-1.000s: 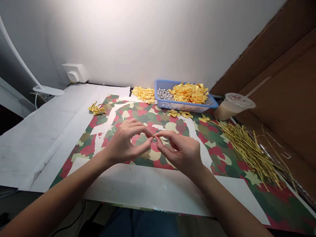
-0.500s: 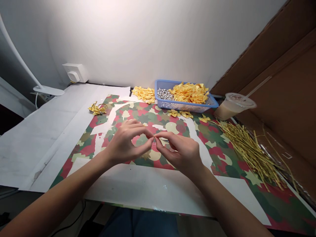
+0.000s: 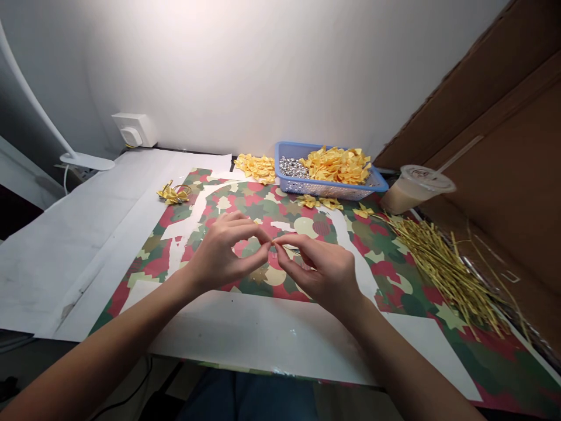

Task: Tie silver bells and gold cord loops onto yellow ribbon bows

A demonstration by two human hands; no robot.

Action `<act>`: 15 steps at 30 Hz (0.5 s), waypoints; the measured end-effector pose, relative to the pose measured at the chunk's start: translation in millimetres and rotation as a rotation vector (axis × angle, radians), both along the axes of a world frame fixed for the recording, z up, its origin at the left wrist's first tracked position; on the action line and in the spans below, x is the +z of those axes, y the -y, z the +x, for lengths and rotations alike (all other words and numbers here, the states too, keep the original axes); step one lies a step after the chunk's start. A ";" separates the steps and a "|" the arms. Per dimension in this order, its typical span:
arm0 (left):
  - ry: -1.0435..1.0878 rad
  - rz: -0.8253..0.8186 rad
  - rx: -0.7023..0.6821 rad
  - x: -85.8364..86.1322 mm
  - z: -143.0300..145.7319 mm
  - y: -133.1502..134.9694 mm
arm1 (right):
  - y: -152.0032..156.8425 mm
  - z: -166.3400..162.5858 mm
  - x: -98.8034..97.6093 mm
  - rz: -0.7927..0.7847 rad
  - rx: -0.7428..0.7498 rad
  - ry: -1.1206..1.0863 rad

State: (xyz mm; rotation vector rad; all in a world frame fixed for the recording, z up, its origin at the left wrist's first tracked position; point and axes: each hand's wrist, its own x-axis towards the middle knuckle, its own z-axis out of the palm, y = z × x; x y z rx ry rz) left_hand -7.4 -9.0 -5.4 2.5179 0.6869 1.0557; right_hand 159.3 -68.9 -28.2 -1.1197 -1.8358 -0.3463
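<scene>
Above the middle of the patterned sheet, my left hand (image 3: 223,248) and my right hand (image 3: 326,266) meet fingertip to fingertip. Each is closed in a pinch of thumb and forefinger. Between them is a thin cord (image 3: 293,249), mostly hidden; a short stretch shows inside the curl of my right fingers. Its exact form is too small to make out. Beyond my hands, several yellow ribbon bows (image 3: 319,202) lie in front of a blue basket (image 3: 287,186). That basket holds silver beads (image 3: 293,168) and a heap of yellow bows (image 3: 337,165).
Gold cords (image 3: 447,269) lie in a bundle at the right, near a lidded plastic cup (image 3: 405,190) and cardboard (image 3: 504,128). More bows (image 3: 255,168) sit left of the basket. Tied bows with gold loops (image 3: 174,193) rest at left. A white lamp base (image 3: 87,160) stands far left.
My left fingertips have shifted very slightly left, still pinched near the right ones. Everything else looks the same.
</scene>
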 end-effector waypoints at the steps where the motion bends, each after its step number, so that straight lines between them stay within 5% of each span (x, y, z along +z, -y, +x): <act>1: 0.008 0.000 -0.003 -0.1 -0.1 -0.1 | -0.1 -0.1 0.2 0.003 0.002 -0.003; 15: 0.014 0.006 -0.004 0.5 -0.6 -0.4 | 0.0 -0.8 -0.4 0.012 -0.018 -0.019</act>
